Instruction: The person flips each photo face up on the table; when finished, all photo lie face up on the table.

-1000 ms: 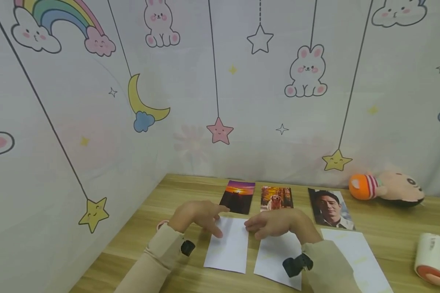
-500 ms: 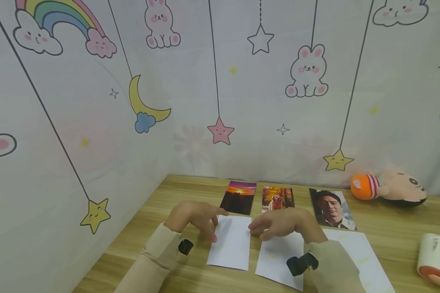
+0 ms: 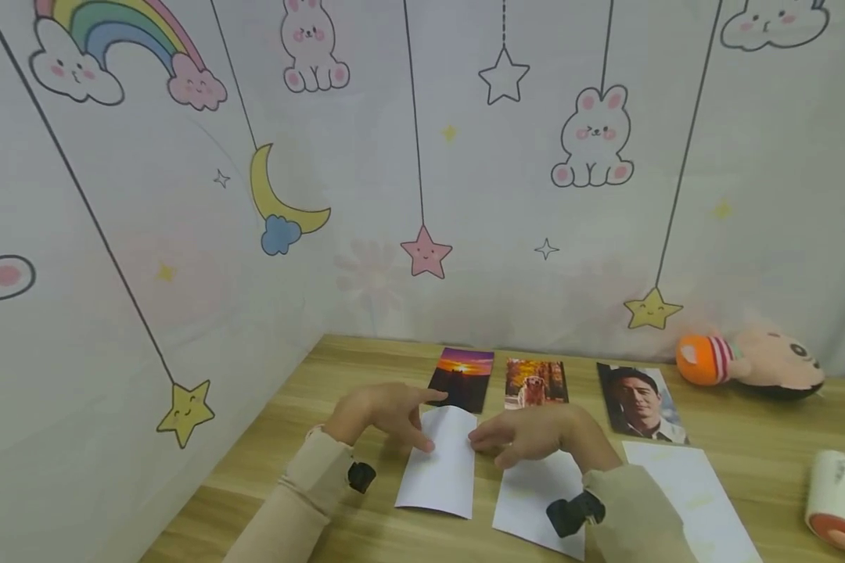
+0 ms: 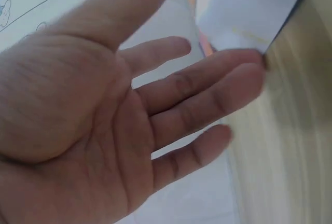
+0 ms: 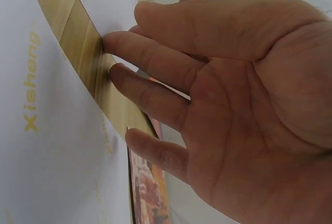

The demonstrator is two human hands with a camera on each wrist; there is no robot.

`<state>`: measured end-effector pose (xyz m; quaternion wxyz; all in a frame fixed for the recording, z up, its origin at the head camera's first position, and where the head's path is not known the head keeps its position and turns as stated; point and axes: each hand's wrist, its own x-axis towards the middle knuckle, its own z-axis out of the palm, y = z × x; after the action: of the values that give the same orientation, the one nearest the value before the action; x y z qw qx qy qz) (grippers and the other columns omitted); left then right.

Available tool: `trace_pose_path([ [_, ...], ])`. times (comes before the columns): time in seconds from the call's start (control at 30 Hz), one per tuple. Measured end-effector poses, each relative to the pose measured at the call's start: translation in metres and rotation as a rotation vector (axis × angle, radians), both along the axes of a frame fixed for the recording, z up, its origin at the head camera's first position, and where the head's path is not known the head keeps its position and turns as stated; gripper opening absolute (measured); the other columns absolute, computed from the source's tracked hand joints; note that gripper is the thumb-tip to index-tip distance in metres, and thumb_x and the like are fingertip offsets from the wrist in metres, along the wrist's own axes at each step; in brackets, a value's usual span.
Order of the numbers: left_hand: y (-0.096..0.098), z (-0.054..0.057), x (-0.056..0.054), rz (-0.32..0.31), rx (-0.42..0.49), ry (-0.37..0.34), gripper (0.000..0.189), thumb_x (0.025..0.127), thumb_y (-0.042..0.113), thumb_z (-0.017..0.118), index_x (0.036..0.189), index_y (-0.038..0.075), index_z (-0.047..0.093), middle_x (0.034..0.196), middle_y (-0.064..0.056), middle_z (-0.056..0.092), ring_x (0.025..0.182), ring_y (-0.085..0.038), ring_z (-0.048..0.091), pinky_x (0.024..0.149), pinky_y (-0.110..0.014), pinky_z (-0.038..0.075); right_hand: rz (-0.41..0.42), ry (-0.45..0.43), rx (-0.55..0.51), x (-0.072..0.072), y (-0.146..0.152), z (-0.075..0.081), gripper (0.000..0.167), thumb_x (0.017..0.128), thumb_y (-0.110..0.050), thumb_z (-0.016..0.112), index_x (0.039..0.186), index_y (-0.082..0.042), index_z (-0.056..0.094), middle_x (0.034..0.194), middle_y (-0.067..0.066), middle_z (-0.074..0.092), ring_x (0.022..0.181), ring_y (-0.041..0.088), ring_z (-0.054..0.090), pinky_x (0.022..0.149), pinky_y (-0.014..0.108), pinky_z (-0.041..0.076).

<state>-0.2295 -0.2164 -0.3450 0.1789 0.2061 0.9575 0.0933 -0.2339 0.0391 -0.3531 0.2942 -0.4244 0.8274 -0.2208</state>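
Note:
A white sheet of paper [image 3: 436, 477], bowed upward at its far end, lies between both hands. My left hand [image 3: 387, 414] is at its left edge with fingers extended; in the left wrist view fingertips [image 4: 251, 73] touch a corner of the sheet. From the other side, my right hand [image 3: 535, 434] has its fingertips at the right edge, fingers nearly straight and thumb apart. Under the right hand and wrist lies a second white sheet [image 3: 535, 500], partly covered. In the right wrist view this sheet [image 5: 46, 125] carries yellow "Xisheng" lettering.
Behind the sheets lie a sunset photo [image 3: 462, 375], a dog photo [image 3: 535, 379] and a portrait photo [image 3: 637, 399]. A third white sheet [image 3: 690, 493] is at the right. Further right are a plush doll [image 3: 753, 363] and a white mug [image 3: 838, 493]. A printed curtain [image 3: 366, 195] borders the table.
The left sheet, flat before, now bows up at its far end. My left hand has shifted slightly right, so its thumb overlaps the sheet in view. My right hand's fingertips have moved slightly left.

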Motion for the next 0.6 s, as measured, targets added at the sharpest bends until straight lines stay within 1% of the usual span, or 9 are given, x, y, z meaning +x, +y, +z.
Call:
trace_pose_path([
  [0.07,0.003,-0.005,-0.003,0.001,0.003,0.056,0.080,0.083,0.046,0.080,0.151,0.024,0.045,0.103,0.003,0.072,0.099,-0.013,0.064,0.093,-0.038,0.050,-0.004,-0.005,-0.002,0.001,-0.001,0.000,0.056,0.093,-0.011,0.063,0.145,0.000,0.048,0.144,0.011,0.055,0.137,0.025,0.047,0.113,0.044,0.035],
  [0.13,0.007,-0.008,-0.005,0.005,-0.001,0.105,0.074,0.083,0.048,0.079,0.147,0.022,0.052,0.117,-0.003,0.070,0.110,-0.018,0.064,0.098,-0.041,0.048,-0.012,-0.010,-0.007,0.002,-0.001,0.000,0.058,0.092,-0.010,0.063,0.146,0.000,0.046,0.144,0.011,0.055,0.137,0.026,0.046,0.112,0.046,0.035],
  [0.23,0.014,-0.010,-0.004,0.020,-0.014,0.148,0.066,0.083,0.048,0.079,0.140,0.020,0.060,0.134,-0.008,0.063,0.123,-0.024,0.058,0.104,-0.044,0.045,0.000,-0.003,-0.013,0.002,-0.001,0.000,0.059,0.091,-0.010,0.063,0.147,0.000,0.045,0.143,0.010,0.056,0.138,0.025,0.044,0.114,0.046,0.033],
  [0.33,0.017,-0.010,-0.003,0.028,-0.004,0.163,0.060,0.082,0.046,0.081,0.132,0.018,0.065,0.128,-0.009,0.066,0.116,-0.023,0.061,0.101,-0.043,0.047,-0.002,-0.011,-0.013,0.001,-0.003,-0.002,0.061,0.091,-0.011,0.063,0.148,-0.002,0.044,0.144,0.007,0.056,0.140,0.024,0.041,0.116,0.047,0.028],
  [0.43,0.015,-0.010,-0.002,0.036,0.022,0.171,0.056,0.081,0.047,0.081,0.127,0.019,0.065,0.123,-0.008,0.067,0.105,-0.020,0.062,0.095,-0.042,0.050,-0.021,-0.019,-0.004,0.000,-0.003,-0.004,0.062,0.090,-0.011,0.064,0.149,-0.005,0.044,0.143,0.003,0.056,0.142,0.023,0.039,0.118,0.049,0.024],
  [0.5,0.012,-0.011,-0.004,0.032,0.045,0.175,0.052,0.082,0.046,0.081,0.124,0.020,0.065,0.119,-0.007,0.068,0.099,-0.017,0.061,0.092,-0.041,0.051,-0.035,-0.030,-0.002,0.000,-0.003,-0.005,0.062,0.091,-0.010,0.064,0.149,-0.006,0.044,0.144,0.002,0.056,0.143,0.022,0.038,0.118,0.050,0.023],
  [0.53,0.011,-0.012,-0.005,0.033,0.059,0.171,0.051,0.082,0.045,0.081,0.122,0.020,0.065,0.116,-0.007,0.068,0.093,-0.017,0.063,0.089,-0.041,0.051,-0.037,-0.035,-0.007,0.000,-0.003,-0.005,0.062,0.091,-0.010,0.064,0.149,-0.006,0.043,0.144,0.002,0.056,0.143,0.023,0.038,0.118,0.049,0.023],
  [0.6,0.008,-0.012,-0.006,0.026,0.073,0.171,0.048,0.082,0.043,0.082,0.120,0.019,0.064,0.111,-0.005,0.069,0.087,-0.015,0.061,0.086,-0.040,0.051,-0.038,-0.053,-0.025,0.000,-0.004,-0.006,0.061,0.092,-0.009,0.063,0.150,-0.006,0.043,0.145,0.004,0.055,0.142,0.023,0.039,0.117,0.048,0.026],
])
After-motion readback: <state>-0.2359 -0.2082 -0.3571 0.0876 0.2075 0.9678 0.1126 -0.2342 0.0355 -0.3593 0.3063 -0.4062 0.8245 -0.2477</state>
